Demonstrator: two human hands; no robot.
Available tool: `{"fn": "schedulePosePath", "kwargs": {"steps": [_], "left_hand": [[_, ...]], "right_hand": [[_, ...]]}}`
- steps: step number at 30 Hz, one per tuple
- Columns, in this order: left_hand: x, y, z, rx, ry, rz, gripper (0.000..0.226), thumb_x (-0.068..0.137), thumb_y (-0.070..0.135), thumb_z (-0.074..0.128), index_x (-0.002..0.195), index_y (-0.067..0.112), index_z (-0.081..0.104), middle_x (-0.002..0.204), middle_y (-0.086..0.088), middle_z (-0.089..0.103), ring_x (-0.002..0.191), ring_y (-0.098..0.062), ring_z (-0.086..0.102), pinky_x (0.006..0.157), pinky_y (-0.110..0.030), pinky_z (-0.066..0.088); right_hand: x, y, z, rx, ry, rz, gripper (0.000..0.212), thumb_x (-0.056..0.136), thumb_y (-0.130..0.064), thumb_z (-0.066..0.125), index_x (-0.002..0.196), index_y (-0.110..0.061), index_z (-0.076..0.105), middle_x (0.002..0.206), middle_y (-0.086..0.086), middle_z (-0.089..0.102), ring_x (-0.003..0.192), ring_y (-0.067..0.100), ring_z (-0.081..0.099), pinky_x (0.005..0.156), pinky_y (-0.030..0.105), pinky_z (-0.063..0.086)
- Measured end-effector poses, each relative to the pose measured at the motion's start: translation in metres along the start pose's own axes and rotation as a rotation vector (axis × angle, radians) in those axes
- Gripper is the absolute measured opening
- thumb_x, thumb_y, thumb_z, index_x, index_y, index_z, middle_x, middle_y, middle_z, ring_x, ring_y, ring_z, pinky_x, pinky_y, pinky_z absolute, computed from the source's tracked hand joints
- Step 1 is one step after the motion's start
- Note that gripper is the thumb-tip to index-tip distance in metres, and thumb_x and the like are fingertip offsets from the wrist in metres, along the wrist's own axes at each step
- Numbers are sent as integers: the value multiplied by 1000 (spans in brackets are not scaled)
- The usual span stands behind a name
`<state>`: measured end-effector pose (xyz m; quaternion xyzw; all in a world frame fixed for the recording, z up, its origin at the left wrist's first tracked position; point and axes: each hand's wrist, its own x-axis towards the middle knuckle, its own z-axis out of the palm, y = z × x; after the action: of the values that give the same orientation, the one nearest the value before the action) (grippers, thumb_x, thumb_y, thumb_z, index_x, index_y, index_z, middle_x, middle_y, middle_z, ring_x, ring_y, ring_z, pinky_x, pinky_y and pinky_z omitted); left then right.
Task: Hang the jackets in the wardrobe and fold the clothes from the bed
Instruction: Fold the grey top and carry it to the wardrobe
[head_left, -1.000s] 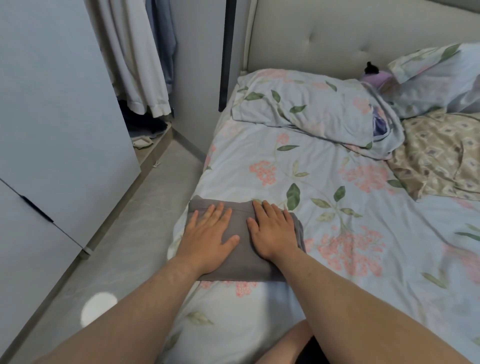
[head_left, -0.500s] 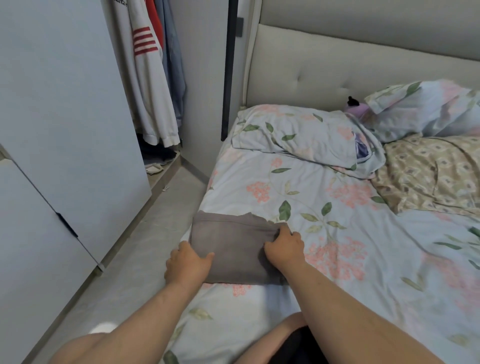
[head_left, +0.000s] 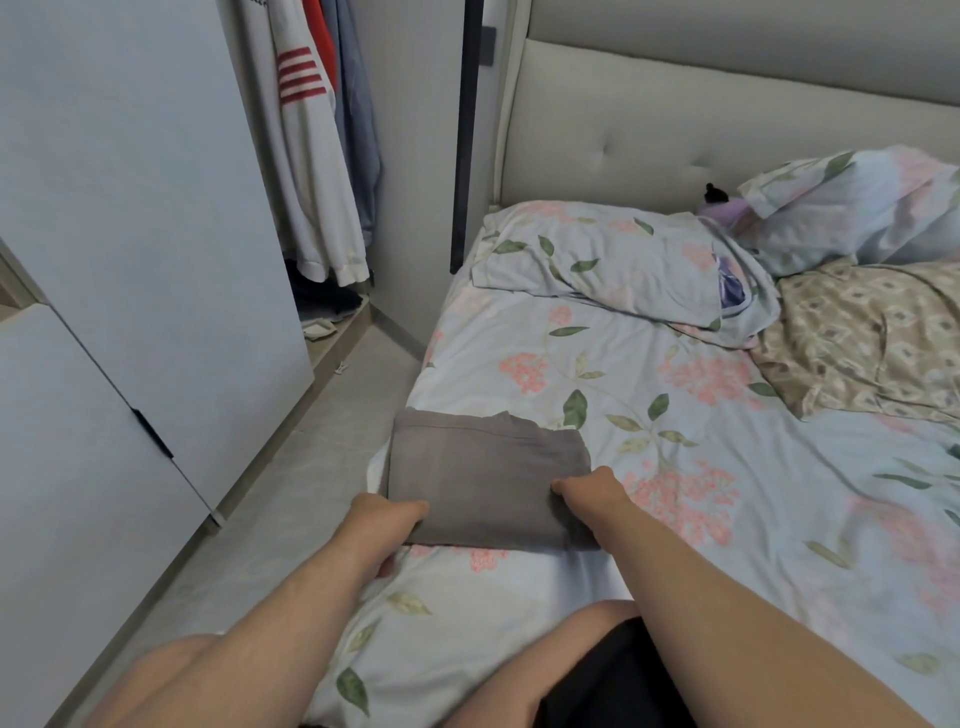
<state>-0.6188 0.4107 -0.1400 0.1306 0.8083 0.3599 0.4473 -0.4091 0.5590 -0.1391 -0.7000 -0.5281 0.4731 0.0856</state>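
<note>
A folded grey garment (head_left: 488, 467) lies flat near the left edge of the floral bed sheet (head_left: 649, 415). My left hand (head_left: 387, 514) grips its near left corner, fingers tucked under the cloth. At the near right corner my right hand (head_left: 584, 491) holds the garment, its fingers hidden beneath the fold. In the open wardrobe (head_left: 322, 156) to the left hang a white jacket with red stripes (head_left: 301, 135) and blue clothes.
White wardrobe doors (head_left: 130, 260) stand close on the left, across a narrow strip of floor (head_left: 322, 441). Two floral pillows (head_left: 597, 260), a beige patterned blanket (head_left: 872, 332) and a small purple toy (head_left: 722, 210) sit by the padded headboard (head_left: 675, 114).
Both hands went from lying flat on top of the grey garment to gripping its near corners with fingers underneath. The view lifted, showing more of the wardrobe and headboard.
</note>
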Motion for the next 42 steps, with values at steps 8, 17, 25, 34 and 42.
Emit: {"fn": "schedulePosePath", "kwargs": {"steps": [8, 17, 25, 34, 42], "left_hand": [[24, 9, -5, -634, -109, -65, 41, 84, 18, 75, 118, 2, 59, 105, -17, 68, 92, -31, 67, 71, -39, 58], [35, 20, -14, -388, -353, -194, 23, 82, 11, 58, 104, 11, 61, 74, -15, 71, 66, -31, 67, 58, -40, 59], [39, 24, 3, -444, -243, 32, 25, 90, 5, 64, 115, 5, 64, 96, -16, 73, 80, -29, 69, 67, -35, 55], [51, 35, -4, -524, -320, -33, 16, 91, 10, 57, 101, 9, 70, 83, -12, 76, 67, -27, 72, 59, -32, 55], [81, 53, -7, -562, -355, 116, 26, 91, 8, 61, 116, 1, 65, 93, -13, 75, 75, -25, 73, 57, -31, 58]], "right_hand": [[0, 0, 0, 16, -14, -14, 60, 83, -30, 61, 133, -7, 38, 96, 4, 50, 81, 20, 56, 46, 24, 43], [8, 3, -4, 268, -61, 12, 34, 89, -40, 63, 102, -9, 55, 102, 6, 61, 89, 24, 59, 64, 32, 46], [14, 1, -2, 355, -41, -84, 17, 90, -19, 63, 105, -12, 59, 105, 10, 66, 94, 29, 63, 77, 39, 54], [21, -11, 0, 465, 23, -235, 23, 86, -11, 62, 107, -21, 61, 98, 6, 69, 83, 22, 66, 62, 31, 52], [41, -32, 6, 486, 1, -255, 19, 87, -31, 69, 72, -19, 68, 78, 3, 72, 78, 25, 66, 71, 38, 55]]}}
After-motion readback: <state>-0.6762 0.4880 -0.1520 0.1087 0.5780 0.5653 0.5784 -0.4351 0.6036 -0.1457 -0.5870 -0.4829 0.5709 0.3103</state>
